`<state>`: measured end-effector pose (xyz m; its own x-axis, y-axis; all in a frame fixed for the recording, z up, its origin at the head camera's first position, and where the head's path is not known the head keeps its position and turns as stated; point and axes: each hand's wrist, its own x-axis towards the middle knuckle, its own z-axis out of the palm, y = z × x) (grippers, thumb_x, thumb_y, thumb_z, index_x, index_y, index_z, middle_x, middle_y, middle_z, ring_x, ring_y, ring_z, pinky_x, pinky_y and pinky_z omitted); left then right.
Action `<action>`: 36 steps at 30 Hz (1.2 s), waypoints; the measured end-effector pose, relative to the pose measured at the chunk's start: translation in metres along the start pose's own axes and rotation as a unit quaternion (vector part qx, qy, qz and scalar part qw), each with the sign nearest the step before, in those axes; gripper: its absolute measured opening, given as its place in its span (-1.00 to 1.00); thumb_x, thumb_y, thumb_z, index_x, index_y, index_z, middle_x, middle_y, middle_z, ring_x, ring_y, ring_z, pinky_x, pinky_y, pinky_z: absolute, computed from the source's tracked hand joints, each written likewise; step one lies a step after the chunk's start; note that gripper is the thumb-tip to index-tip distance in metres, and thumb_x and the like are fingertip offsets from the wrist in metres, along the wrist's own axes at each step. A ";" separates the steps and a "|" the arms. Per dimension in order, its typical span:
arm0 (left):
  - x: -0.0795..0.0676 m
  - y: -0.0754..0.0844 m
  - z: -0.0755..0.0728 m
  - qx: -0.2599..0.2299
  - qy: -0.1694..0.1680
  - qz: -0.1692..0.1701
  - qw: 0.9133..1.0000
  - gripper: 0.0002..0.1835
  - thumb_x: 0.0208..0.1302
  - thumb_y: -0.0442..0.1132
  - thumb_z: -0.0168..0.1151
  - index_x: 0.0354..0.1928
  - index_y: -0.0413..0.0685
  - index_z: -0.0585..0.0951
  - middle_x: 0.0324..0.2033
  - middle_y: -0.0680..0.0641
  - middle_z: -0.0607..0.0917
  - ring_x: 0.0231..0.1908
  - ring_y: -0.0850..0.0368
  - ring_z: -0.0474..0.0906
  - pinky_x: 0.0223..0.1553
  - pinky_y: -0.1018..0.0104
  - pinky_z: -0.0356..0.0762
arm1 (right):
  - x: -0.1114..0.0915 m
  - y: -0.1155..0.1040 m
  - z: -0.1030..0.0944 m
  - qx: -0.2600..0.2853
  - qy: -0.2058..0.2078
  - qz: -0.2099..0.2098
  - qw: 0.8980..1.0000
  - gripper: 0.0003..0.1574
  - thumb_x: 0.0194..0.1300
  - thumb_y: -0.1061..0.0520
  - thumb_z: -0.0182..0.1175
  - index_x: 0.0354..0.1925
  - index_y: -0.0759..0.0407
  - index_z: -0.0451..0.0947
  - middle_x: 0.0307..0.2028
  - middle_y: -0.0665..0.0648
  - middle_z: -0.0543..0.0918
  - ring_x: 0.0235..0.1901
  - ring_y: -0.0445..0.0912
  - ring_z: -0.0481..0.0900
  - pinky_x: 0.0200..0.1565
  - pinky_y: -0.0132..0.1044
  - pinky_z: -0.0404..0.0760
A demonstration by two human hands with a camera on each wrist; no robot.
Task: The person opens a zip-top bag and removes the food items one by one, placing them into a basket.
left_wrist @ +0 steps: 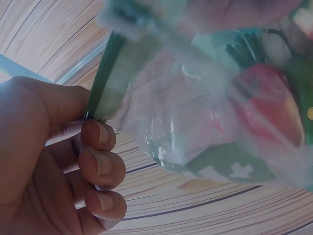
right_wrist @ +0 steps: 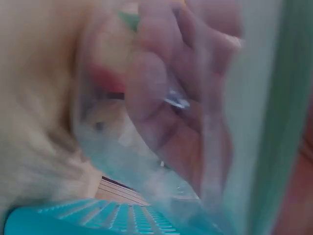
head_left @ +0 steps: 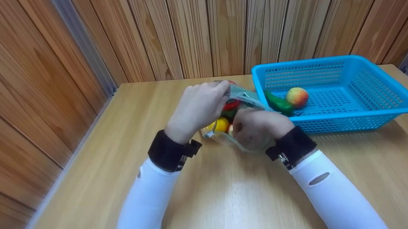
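Observation:
A clear plastic bag (head_left: 243, 94) with a green-edged mouth lies beside the blue basket. My left hand (head_left: 200, 105) pinches its edge between thumb and fingers; the left wrist view shows the green edging (left_wrist: 103, 78) in that grip. My right hand (head_left: 257, 125) is inside the bag with its fingers curled; whether they hold anything is hidden. Through the film show a round yellow fruit (head_left: 221, 124) and a red piece (head_left: 231, 105) near the right hand. In the right wrist view, a pale and red piece (right_wrist: 110, 54) sits behind the curled fingers (right_wrist: 146, 85).
To the right, the blue perforated basket (head_left: 342, 115) stands on the wooden table (head_left: 229, 203). It contains a long green vegetable (head_left: 279, 103) and a yellow-red peach-like fruit (head_left: 297, 97). Wood-panelled walls (head_left: 190, 32) rise behind and to the left.

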<state>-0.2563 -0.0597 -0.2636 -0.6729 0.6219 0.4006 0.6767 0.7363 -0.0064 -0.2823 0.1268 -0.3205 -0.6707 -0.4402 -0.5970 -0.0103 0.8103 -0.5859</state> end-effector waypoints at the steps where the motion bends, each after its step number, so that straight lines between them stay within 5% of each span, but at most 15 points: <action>1: 0.000 0.000 0.001 0.003 -0.001 0.000 1.000 -0.74 0.50 -0.15 0.07 0.10 -0.05 0.58 -0.29 -0.04 0.69 -0.44 0.07 0.57 -0.38 0.30 0.60 | 0.001 0.000 -0.003 0.026 0.001 -0.008 1.000 -0.86 0.35 0.02 0.22 -0.27 0.02 0.66 -0.38 0.03 0.59 -0.37 -0.05 0.51 -0.36 -0.34 0.42; 2: 0.000 0.000 0.001 0.005 -0.001 0.001 1.000 -0.73 0.50 -0.15 0.06 0.10 -0.05 0.58 -0.30 -0.04 0.68 -0.45 0.07 0.57 -0.38 0.30 0.61 | 0.002 0.000 -0.007 -0.097 0.046 -0.039 0.993 -0.86 0.33 0.01 0.27 -0.26 0.04 0.68 -0.33 0.06 0.61 -0.30 0.00 0.52 -0.32 -0.29 0.46; 3: 0.001 0.000 0.002 0.009 -0.002 0.002 1.000 -0.73 0.50 -0.15 0.06 0.11 -0.06 0.58 -0.31 -0.04 0.67 -0.45 0.07 0.56 -0.38 0.31 0.62 | 0.002 0.001 -0.010 -0.105 0.099 -0.067 0.987 -0.86 0.31 0.03 0.31 -0.26 0.06 0.68 -0.28 0.10 0.62 -0.23 0.04 0.50 -0.28 -0.25 0.47; 9: 0.001 0.002 0.002 0.014 -0.007 0.006 1.000 -0.72 0.50 -0.13 0.07 0.09 -0.09 0.57 -0.35 -0.06 0.66 -0.49 0.05 0.54 -0.39 0.32 0.60 | -0.006 0.008 -0.020 -0.064 0.109 -0.139 0.982 -0.86 0.31 0.07 0.30 -0.21 0.10 0.62 -0.19 0.11 0.61 -0.14 0.07 0.47 -0.19 -0.19 0.51; 18: 0.001 0.003 0.001 -0.012 -0.003 0.009 1.000 -0.73 0.49 -0.13 0.10 0.10 -0.07 0.57 -0.25 -0.05 0.69 -0.44 0.07 0.56 -0.32 0.33 0.62 | -0.036 0.014 -0.028 -0.053 0.112 -0.254 0.959 -0.88 0.32 0.20 0.24 -0.22 0.25 0.64 -0.33 0.13 0.69 -0.37 -0.01 0.54 -0.24 -0.25 0.59; 25: 0.001 0.003 0.002 -0.002 -0.019 0.012 1.000 -0.67 0.50 -0.09 0.09 0.16 -0.07 0.53 -0.22 -0.05 0.69 -0.40 0.07 0.57 -0.26 0.33 0.63 | -0.032 0.031 -0.022 -0.063 0.161 -0.246 0.954 -0.87 0.33 0.17 0.28 -0.23 0.22 0.67 -0.35 0.11 0.71 -0.39 -0.05 0.57 -0.24 -0.29 0.62; 36: 0.001 0.001 0.002 -0.005 -0.022 0.001 1.000 -0.66 0.49 -0.11 0.10 0.20 -0.06 0.54 -0.18 -0.05 0.70 -0.41 0.07 0.56 -0.28 0.33 0.62 | -0.010 0.022 -0.005 -0.118 0.296 -0.240 0.917 -0.73 0.32 0.00 0.33 -0.44 0.12 0.64 -0.49 0.04 0.63 -0.44 -0.03 0.48 -0.45 -0.29 0.46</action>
<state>-0.2568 -0.0578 -0.2653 -0.6831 0.6352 0.3605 0.6815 0.7319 0.0017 -0.2799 0.1509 -0.3251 -0.8317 -0.5368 0.1418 -0.5225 0.6703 -0.5271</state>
